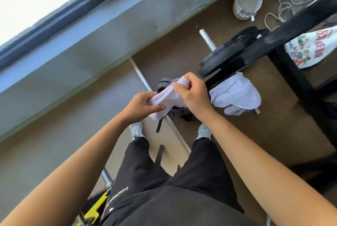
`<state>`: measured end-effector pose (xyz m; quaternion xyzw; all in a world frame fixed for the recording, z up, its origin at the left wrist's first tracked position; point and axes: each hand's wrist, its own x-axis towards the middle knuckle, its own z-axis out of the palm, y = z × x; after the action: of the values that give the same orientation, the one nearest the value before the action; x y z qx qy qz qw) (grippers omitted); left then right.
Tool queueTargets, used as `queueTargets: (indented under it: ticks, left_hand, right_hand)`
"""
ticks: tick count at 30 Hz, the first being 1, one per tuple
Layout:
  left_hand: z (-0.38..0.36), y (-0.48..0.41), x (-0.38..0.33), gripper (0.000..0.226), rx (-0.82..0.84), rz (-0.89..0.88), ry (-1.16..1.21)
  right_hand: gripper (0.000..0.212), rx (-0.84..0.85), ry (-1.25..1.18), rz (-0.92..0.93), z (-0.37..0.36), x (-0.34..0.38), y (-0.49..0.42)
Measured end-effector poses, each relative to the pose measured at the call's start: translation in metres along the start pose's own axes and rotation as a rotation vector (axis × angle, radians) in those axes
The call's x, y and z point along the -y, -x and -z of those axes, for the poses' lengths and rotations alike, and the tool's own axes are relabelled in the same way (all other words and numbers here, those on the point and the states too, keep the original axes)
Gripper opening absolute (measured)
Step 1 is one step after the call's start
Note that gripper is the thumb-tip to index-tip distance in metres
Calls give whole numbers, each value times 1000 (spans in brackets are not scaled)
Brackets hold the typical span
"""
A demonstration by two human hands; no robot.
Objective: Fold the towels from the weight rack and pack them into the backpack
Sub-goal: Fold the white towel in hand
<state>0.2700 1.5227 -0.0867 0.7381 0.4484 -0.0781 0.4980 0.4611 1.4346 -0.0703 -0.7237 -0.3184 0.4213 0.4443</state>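
White towel (167, 98) is bunched into a long roll, held in the air over the grey backpack (179, 111) on the floor, long axis diagonal, low end toward the person's left, high end up-right. Left hand (144, 104) has a closed grip pinching the low end; right hand (193, 96) grip is curled round the high end. Second white towel (235, 94) hangs off the weight rack (255, 48).

Towel (166, 96): between my left hand (144, 105) and right hand (193, 94), over the backpack (179, 111).
Other towel (235, 92): on the weight rack (291, 25), to my right.
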Motion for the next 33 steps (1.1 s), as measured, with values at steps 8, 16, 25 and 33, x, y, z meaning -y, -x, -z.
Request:
queueTargets:
  ticks: [8, 16, 25, 33]
  left_hand:
    - [34, -17, 137, 28, 112, -39, 72]
    - [8, -37, 176, 17, 105, -91, 198]
    - [-67, -87, 276, 20, 11, -143, 50]
    - [-80, -126, 348, 24, -316, -191, -173]
  right_hand:
    - [11, -214, 73, -210, -96, -44, 14]
    - [30, -84, 281, -346, -154, -132, 40]
    - [27, -113, 254, -171, -144, -264, 25]
    - [16, 23, 612, 116, -106, -376, 25]
